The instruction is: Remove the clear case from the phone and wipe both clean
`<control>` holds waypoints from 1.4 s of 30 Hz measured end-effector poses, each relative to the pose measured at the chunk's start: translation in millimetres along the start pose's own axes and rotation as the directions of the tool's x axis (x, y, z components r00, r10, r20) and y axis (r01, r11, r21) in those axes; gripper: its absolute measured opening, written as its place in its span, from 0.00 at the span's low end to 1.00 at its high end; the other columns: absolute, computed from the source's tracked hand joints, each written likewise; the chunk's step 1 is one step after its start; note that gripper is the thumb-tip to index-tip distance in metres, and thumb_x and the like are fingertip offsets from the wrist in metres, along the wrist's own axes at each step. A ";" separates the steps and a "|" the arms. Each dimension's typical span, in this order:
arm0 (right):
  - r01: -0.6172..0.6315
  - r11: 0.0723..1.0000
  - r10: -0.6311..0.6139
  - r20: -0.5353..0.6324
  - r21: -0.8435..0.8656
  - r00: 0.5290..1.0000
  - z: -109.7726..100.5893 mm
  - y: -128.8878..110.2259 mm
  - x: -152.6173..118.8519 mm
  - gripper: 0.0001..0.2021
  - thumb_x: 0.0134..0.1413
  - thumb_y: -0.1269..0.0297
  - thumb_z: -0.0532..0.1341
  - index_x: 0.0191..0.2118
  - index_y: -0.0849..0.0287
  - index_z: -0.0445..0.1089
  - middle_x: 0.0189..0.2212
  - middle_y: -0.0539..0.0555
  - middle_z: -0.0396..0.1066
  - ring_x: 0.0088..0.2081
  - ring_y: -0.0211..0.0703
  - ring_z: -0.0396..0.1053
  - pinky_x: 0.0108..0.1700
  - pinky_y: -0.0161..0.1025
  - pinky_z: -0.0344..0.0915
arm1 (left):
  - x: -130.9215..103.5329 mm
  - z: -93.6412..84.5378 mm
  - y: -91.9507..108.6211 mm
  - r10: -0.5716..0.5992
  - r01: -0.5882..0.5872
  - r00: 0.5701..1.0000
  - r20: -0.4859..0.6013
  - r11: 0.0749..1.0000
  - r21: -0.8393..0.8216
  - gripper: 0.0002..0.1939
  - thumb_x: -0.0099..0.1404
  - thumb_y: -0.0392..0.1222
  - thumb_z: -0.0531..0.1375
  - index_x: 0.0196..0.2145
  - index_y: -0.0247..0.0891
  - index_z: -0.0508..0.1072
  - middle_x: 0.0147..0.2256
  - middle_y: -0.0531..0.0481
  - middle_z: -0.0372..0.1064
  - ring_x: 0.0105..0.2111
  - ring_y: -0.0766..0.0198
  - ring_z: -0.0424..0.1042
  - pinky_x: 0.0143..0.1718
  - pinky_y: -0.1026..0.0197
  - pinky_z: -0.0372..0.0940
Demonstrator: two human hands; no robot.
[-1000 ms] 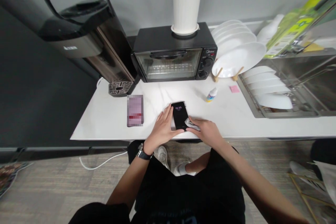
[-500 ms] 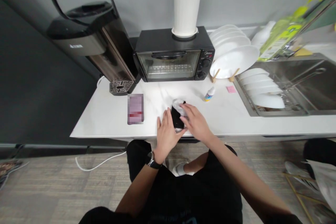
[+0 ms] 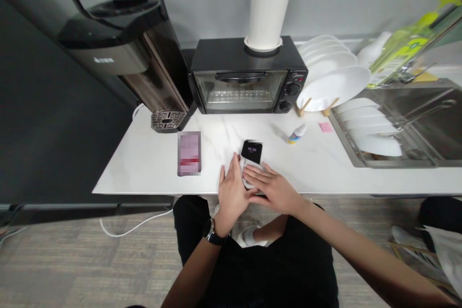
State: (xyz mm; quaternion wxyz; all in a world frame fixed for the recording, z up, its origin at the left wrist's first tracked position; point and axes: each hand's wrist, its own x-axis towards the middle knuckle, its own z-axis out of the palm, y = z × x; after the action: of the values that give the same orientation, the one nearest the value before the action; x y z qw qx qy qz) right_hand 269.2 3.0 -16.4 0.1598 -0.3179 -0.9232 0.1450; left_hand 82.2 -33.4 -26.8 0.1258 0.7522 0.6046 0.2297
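A phone (image 3: pixel 252 150) lies face up on the counter in front of me, its dark screen lit with the time 15:35. My left hand (image 3: pixel 233 195) braces it, fingers along the left side and thumb near the bottom edge. Under the flat fingers of my right hand (image 3: pixel 276 187), a crumpled white tissue (image 3: pixel 248 163) is pressed onto the lower screen. The palm and fingers hide most of the tissue and the phone's lower right side. To the right stands a small white bottle (image 3: pixel 297 134) with a blue and yellow label, leaning in view.
A second phone-shaped item (image 3: pixel 189 154), blurred pink, lies left on the white counter (image 3: pixel 144 168). Behind are a water dispenser (image 3: pixel 144 67), a toaster oven (image 3: pixel 245 84) and a white utensil holder (image 3: pixel 269 14). Racked plates (image 3: pixel 334 86), a pink note (image 3: pixel 326 127) and a sink (image 3: pixel 361 161) are right.
My right hand has slid the tissue from the top of the phone down towards its lower end. The upper screen is uncovered and now lit. My view has shifted slightly left.
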 end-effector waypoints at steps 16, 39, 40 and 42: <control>-0.195 0.979 0.187 -0.120 -0.058 0.975 5.9 6.4 10.2 0.34 0.73 0.46 0.56 0.75 0.61 0.54 0.72 0.65 0.58 0.74 0.59 0.55 0.74 0.68 0.47 | -0.1 1.8 0.1 -0.026 0.025 0.999 -0.040 0.999 -0.037 0.61 0.71 0.60 0.60 0.74 0.34 0.15 0.70 0.30 0.60 0.69 0.45 0.63 0.74 0.38 0.50; -0.157 0.987 0.160 -0.123 0.036 0.979 -53.6 -10.7 12.3 0.24 0.72 0.58 0.57 0.70 0.51 0.65 0.69 0.56 0.65 0.72 0.56 0.59 0.74 0.67 0.51 | -0.3 -1.1 -0.7 0.037 -0.041 0.999 0.033 0.991 0.124 0.36 0.74 0.59 0.57 0.74 0.45 0.57 0.67 0.37 0.66 0.69 0.42 0.63 0.72 0.32 0.51; -0.162 0.982 0.178 -0.188 0.097 0.966 -74.2 -26.6 8.1 0.22 0.73 0.60 0.55 0.68 0.47 0.68 0.66 0.52 0.70 0.70 0.54 0.63 0.73 0.64 0.55 | -0.9 -1.5 -0.6 0.033 -0.037 0.999 0.037 0.992 0.125 0.36 0.74 0.59 0.57 0.74 0.45 0.57 0.66 0.37 0.66 0.69 0.42 0.63 0.72 0.32 0.51; -0.120 0.951 0.189 -0.229 0.286 0.955 -114.1 -65.1 -10.0 0.20 0.72 0.62 0.55 0.64 0.37 0.71 0.55 0.45 0.80 0.58 0.47 0.77 0.64 0.53 0.71 | -1.8 -2.6 -0.2 0.024 -0.027 0.999 0.031 0.993 0.117 0.36 0.74 0.59 0.57 0.74 0.46 0.57 0.70 0.37 0.60 0.72 0.41 0.57 0.72 0.32 0.52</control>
State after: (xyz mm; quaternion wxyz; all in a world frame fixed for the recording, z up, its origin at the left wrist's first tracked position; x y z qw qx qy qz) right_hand 285.6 -33.5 109.1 0.3061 -0.3811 -0.8389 0.2394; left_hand 80.4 -35.4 -25.0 0.0874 0.7692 0.6056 0.1843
